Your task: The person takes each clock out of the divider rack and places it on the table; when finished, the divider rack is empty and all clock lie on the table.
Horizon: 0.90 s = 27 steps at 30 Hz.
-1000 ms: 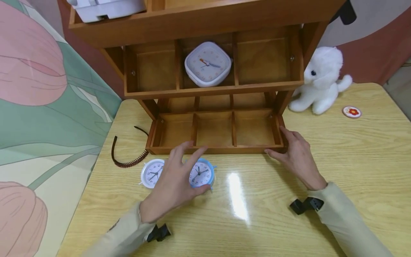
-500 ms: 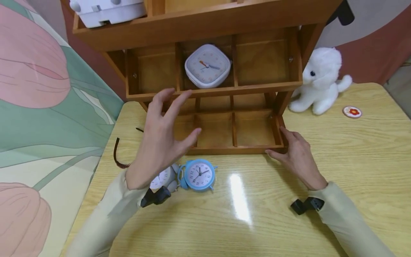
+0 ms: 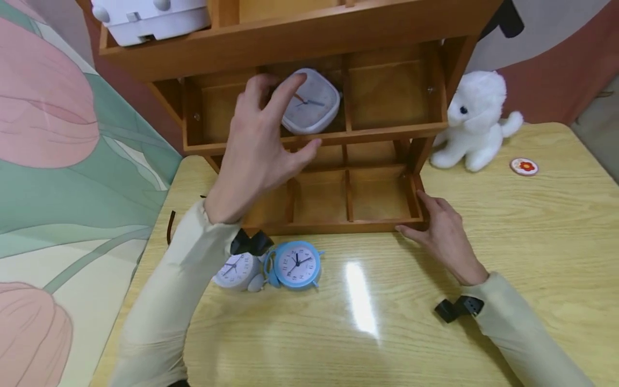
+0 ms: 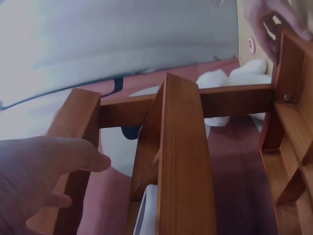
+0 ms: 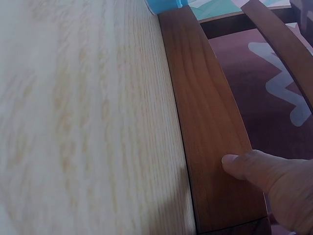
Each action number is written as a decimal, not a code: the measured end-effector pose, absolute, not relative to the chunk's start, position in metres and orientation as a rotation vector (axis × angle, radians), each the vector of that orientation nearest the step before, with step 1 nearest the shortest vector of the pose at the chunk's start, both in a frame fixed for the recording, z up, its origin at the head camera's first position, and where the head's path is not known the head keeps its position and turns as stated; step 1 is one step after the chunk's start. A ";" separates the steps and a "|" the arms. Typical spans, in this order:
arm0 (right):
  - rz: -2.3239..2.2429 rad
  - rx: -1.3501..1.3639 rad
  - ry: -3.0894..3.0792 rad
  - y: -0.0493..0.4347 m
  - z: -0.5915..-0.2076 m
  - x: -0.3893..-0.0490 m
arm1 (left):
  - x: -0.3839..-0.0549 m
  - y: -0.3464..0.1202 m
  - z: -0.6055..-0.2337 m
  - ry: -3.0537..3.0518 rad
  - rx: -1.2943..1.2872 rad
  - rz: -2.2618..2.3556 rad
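Likely light, stiff and smooth, the upper clock (image 3: 319,105) suits a side grip; left hand (image 3: 256,145) spread, empty; right hand (image 3: 444,236) pinches the rack's corner (image 3: 417,217).

Left fingers (image 3: 284,98) arch, spread apart, while right fingers (image 3: 429,202) grip.

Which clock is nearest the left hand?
The rounded-square white clock, in the middle rack tier, by the left hand; the round white clock and round blue clock are on the table, farther away.
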State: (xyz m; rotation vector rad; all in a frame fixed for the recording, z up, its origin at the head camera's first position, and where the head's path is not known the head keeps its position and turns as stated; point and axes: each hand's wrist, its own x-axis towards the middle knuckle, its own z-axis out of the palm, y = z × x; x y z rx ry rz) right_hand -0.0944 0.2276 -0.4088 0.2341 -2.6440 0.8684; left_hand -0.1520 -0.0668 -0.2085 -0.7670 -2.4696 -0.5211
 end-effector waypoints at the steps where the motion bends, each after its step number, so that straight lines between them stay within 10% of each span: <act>1: 0.871 0.230 -2.645 0.228 -0.409 -0.094 | -0.155 -0.064 -0.207 -2.487 -0.754 -0.504; 27: 0.874 0.203 -2.664 0.228 -0.409 -0.094 | -0.214 -0.028 -0.204 -2.793 -0.621 -0.372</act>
